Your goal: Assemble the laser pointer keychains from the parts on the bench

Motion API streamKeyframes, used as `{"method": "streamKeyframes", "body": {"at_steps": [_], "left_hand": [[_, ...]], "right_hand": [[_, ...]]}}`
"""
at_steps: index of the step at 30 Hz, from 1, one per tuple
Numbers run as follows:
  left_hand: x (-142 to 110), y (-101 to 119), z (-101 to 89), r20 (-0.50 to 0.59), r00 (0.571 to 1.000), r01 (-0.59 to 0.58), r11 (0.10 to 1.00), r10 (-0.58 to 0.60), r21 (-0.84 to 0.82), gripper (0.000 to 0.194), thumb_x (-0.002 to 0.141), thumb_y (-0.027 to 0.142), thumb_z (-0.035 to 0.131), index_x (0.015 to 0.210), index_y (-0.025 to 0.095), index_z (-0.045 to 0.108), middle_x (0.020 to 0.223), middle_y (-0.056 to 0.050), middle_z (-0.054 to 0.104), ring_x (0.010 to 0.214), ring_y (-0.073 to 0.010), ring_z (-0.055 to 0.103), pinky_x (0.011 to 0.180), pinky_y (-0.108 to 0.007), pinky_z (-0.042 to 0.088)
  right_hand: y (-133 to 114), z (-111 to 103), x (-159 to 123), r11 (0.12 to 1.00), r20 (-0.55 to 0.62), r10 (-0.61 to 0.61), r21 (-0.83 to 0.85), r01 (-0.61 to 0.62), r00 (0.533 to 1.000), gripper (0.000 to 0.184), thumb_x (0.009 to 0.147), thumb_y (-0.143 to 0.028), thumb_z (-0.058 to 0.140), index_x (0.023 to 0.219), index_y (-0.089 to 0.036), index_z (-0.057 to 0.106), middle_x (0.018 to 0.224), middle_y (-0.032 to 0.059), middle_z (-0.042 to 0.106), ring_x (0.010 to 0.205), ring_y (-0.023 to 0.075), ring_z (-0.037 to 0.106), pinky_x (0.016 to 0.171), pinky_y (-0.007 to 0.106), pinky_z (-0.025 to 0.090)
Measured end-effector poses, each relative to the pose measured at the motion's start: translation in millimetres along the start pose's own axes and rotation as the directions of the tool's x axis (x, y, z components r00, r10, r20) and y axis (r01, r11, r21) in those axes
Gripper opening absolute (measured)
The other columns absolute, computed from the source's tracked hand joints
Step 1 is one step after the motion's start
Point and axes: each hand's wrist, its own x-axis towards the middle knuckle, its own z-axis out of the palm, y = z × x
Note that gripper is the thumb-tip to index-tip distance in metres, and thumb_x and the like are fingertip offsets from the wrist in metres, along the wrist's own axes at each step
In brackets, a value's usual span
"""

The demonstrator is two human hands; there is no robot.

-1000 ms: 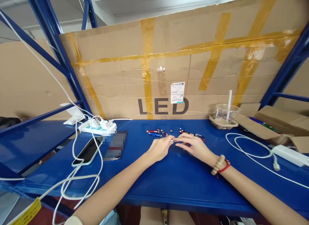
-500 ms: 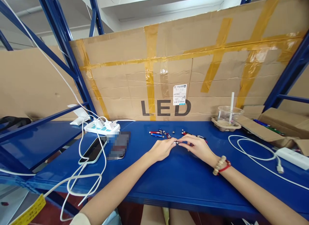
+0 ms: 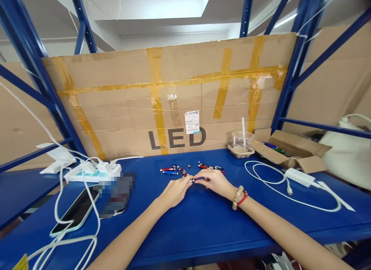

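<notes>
My left hand (image 3: 174, 190) and my right hand (image 3: 214, 181) meet fingertip to fingertip over the blue shelf (image 3: 203, 223). Between them they pinch a small pen-like part (image 3: 193, 180) with a silvery end. My right wrist wears a bead bracelet and a red cord. Just beyond the hands lie several small red and blue pen parts (image 3: 171, 171) and a second scatter of pen parts (image 3: 210, 167) with tiny silver bits among them.
A phone (image 3: 75, 210), a blurred dark object (image 3: 117, 194) and a white power strip (image 3: 92, 172) with looping cables lie at the left. A plastic cup with a straw (image 3: 242, 142), an open cardboard box (image 3: 286, 150) and a white charger cable (image 3: 278, 181) are at the right. Taped cardboard marked LED stands behind.
The view has tilted up and swung right, so everything sits lower and further left. My hands stay together on the small part at the same spot on the shelf.
</notes>
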Motion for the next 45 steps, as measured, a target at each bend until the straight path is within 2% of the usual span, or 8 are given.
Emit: {"method": "streamKeyframes", "body": {"at_steps": [8, 11, 14, 18, 24, 31, 38, 45], "left_hand": [[0.6, -1.4, 1.6, -0.003, 1.0, -0.017, 1.0, 0.017, 0.024, 0.028, 0.091, 0.031, 0.021, 0.111, 0.023, 0.04, 0.103, -0.003, 0.059, 0.09, -0.0179, 0.058, 0.073, -0.026, 0.044], [0.5, -3.0, 4.0, -0.009, 1.0, -0.019, 0.999, 0.019, 0.046, 0.029, 0.091, 0.031, 0.021, 0.112, 0.022, 0.039, 0.105, -0.005, 0.059, 0.095, -0.0193, 0.057, 0.074, -0.027, 0.044], [-0.5, -4.0, 4.7, -0.017, 0.999, -0.026, 0.998, 0.027, 0.052, 0.028, 0.092, 0.032, 0.021, 0.11, 0.021, 0.04, 0.105, -0.005, 0.059, 0.094, -0.0194, 0.058, 0.072, -0.027, 0.044], [-2.5, -6.2, 2.3, -0.054, 0.997, -0.057, 0.994, 0.062, 0.093, 0.028, 0.092, 0.03, 0.022, 0.108, 0.021, 0.042, 0.103, -0.004, 0.06, 0.092, -0.0186, 0.058, 0.071, -0.026, 0.044], [-3.4, -15.4, 2.8, -0.092, 0.992, -0.07, 0.984, 0.086, 0.162, 0.029, 0.091, 0.029, 0.023, 0.108, 0.018, 0.044, 0.099, -0.006, 0.061, 0.088, -0.0179, 0.059, 0.066, -0.024, 0.044], [-2.3, -26.5, 3.8, -0.111, 0.993, -0.031, 0.985, 0.05, 0.171, 0.026, 0.091, 0.027, 0.024, 0.105, 0.017, 0.044, 0.1, -0.007, 0.06, 0.089, -0.0176, 0.059, 0.065, -0.024, 0.045], [-0.6, -35.1, -5.9, -0.174, 0.982, 0.115, 0.969, -0.077, 0.22, 0.026, 0.091, 0.024, 0.023, 0.104, 0.016, 0.045, 0.1, -0.005, 0.061, 0.091, -0.018, 0.058, 0.067, -0.025, 0.044], [4.0, -30.2, -6.2, -0.212, 0.977, 0.071, 0.973, -0.023, 0.219, 0.028, 0.091, 0.026, 0.024, 0.108, 0.017, 0.044, 0.102, -0.005, 0.061, 0.092, -0.0171, 0.058, 0.071, -0.025, 0.044]], "right_hand": [[-0.6, -0.7, 0.1, 1.0, 0.007, -0.024, -0.001, 0.025, 1.0, 0.021, 0.083, -0.032, 0.049, 0.092, -0.022, 0.065, 0.086, 0.002, 0.066, 0.076, 0.0143, 0.062, 0.07, 0.024, 0.048], [1.2, -0.2, -1.6, 1.0, 0.03, 0.004, 0.021, -0.004, 1.0, 0.021, 0.083, -0.033, 0.048, 0.092, -0.022, 0.064, 0.086, 0.0021, 0.065, 0.067, 0.0129, 0.061, 0.067, 0.024, 0.049], [2.4, 2.1, -2.7, 0.995, 0.061, 0.06, 0.081, -0.064, 0.996, 0.023, 0.083, -0.036, 0.047, 0.093, -0.023, 0.063, 0.087, 0.0026, 0.064, 0.048, 0.0083, 0.055, 0.056, 0.024, 0.049], [0.7, 10.5, -0.7, 0.949, 0.077, 0.166, 0.26, -0.18, 0.983, 0.027, 0.079, -0.041, 0.051, 0.09, -0.019, 0.063, 0.087, 0.0052, 0.063, 0.042, 0.0077, 0.053, 0.044, 0.022, 0.048], [-3.0, 23.9, 3.7, 0.823, 0.137, 0.402, 0.38, -0.423, 0.905, 0.038, 0.071, -0.047, 0.058, 0.09, -0.014, 0.061, 0.053, 0.0016, 0.057, 0.039, 0.0116, 0.052, 0.035, 0.022, 0.044], [-5.7, 36.6, 14.1, 0.8, 0.096, 0.423, 0.428, -0.421, 0.901, 0.038, 0.067, -0.046, 0.062, 0.088, -0.014, 0.063, 0.065, 0.0041, 0.059, 0.042, 0.0104, 0.052, 0.035, 0.022, 0.044], [-7.5, 53.2, 36.6, 0.768, 0.058, 0.459, 0.475, -0.429, 0.886, 0.04, 0.068, -0.046, 0.061, 0.091, -0.013, 0.063, 0.064, 0.0043, 0.06, 0.044, 0.0102, 0.052, 0.037, 0.021, 0.045], [-8.0, 45.9, 31.6, 0.776, -0.026, 0.446, 0.51, -0.372, 0.895, 0.034, 0.07, -0.042, 0.06, 0.091, -0.015, 0.065, 0.087, 0.0077, 0.061, 0.044, 0.0072, 0.052, 0.035, 0.02, 0.042]]}}
